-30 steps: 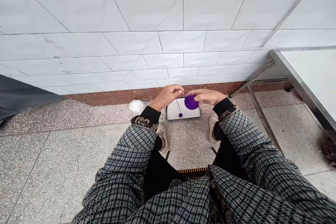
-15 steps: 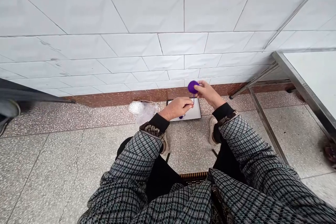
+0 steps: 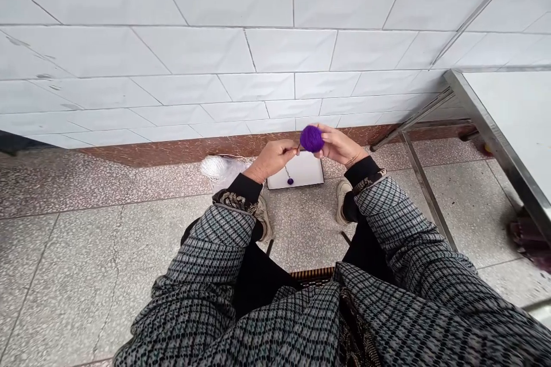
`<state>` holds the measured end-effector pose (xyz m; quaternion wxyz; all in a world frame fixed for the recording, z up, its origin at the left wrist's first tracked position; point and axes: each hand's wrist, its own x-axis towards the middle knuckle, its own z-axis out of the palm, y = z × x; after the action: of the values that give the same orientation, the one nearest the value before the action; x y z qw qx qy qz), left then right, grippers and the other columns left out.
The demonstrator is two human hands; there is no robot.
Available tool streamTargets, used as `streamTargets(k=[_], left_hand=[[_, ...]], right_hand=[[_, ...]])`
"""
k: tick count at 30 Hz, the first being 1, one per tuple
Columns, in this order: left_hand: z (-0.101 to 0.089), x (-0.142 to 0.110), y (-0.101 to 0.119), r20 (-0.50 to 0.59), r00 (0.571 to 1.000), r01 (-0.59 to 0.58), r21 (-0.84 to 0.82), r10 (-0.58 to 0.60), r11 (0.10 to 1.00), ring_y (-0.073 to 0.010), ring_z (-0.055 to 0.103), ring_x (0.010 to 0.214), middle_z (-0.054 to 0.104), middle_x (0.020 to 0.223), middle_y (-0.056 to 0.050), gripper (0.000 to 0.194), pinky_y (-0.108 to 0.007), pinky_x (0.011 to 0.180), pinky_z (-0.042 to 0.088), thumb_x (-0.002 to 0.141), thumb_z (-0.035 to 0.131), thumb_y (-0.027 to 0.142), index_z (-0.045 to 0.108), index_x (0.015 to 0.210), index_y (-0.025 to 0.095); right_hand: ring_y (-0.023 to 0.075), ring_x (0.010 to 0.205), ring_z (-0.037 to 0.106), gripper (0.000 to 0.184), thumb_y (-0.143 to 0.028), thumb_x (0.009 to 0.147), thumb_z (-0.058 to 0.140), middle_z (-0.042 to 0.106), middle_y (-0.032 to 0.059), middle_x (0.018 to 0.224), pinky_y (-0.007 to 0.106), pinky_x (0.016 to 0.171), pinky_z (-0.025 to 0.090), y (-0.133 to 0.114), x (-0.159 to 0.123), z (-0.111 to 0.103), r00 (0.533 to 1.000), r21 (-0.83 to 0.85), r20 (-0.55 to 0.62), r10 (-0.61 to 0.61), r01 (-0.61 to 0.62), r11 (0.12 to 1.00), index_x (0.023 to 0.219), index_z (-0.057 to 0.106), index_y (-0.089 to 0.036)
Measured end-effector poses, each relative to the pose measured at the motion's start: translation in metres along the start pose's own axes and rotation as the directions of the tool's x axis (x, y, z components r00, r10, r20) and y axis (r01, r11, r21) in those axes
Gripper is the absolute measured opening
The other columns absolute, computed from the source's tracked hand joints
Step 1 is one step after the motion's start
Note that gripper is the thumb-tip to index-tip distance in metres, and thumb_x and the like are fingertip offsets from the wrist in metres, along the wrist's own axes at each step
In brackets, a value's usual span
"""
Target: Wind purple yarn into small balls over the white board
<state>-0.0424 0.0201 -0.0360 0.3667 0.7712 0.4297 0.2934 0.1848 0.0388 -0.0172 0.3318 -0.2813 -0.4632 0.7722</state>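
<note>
White tray (image 3: 307, 174), lying on the floor, far centre; right hand (image 3: 340, 145), at right, fingers curling around the purple yarn ball (image 3: 310, 139); left hand (image 3: 274, 157), at left, fingertips pinching its strand (image 3: 298, 148); yarn ball, sitting between both hands; small purple tuft (image 3: 290, 181), showing against the tray. Advisable: keeping tension light, wraps even. Change: left hand now standing left of the ball, no longer near-side

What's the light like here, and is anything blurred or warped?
In the head view, light is soft and even, with a faint sheen on the wall tiles; the purple ball shows its wound strands fairly clearly; the dark shape at the left edge looks blurred; tiles look larger towards the top, perhaps lens stretch.
</note>
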Motion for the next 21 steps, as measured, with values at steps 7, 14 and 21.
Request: streamTargets(k=[7,14,21], left_hand=[[0.020,0.002,0.002,0.145,0.985,-0.108,0.077,0.096,0.991,-0.0162,0.063,0.077,0.070,0.080,-0.003,0.020,-0.028,0.077,0.048,0.091,0.051,0.023,0.067,0.080,0.017],[0.014,0.001,0.000,0.112,0.984,-0.154,0.143,0.139,0.978,-0.0177,0.065,0.082,0.072,0.088,-0.006,0.020,-0.030,0.081,0.050,0.092,0.050,0.020,0.069,0.085,0.017],[-0.003,0.001,0.003,-0.029,0.997,-0.070,0.143,0.075,0.987,-0.0199,0.063,0.083,0.070,0.088,-0.007,0.019,-0.034,0.083,0.050,0.092,0.051,0.024,0.068,0.084,0.018]], right_hand=[[0.0077,0.062,0.055,0.040,-0.034,0.076,0.079,0.062,-0.0024,0.084,0.022,0.061,0.050,0.005,0.011,0.003,0.950,-0.049,-0.309,-0.049,0.035,0.998,0.104,0.055,-0.021],[0.0061,0.056,0.052,0.026,-0.016,0.082,0.073,0.061,-0.0025,0.083,0.018,0.049,0.045,0.012,0.014,0.002,0.894,-0.427,-0.442,-0.070,-0.141,0.893,0.100,0.055,-0.018],[0.0111,0.052,0.061,0.026,-0.022,0.086,0.077,0.067,0.0026,0.082,0.024,0.046,0.056,0.016,0.008,0.002,0.951,-0.469,-0.232,0.205,-0.294,0.832,0.106,0.060,-0.020]])
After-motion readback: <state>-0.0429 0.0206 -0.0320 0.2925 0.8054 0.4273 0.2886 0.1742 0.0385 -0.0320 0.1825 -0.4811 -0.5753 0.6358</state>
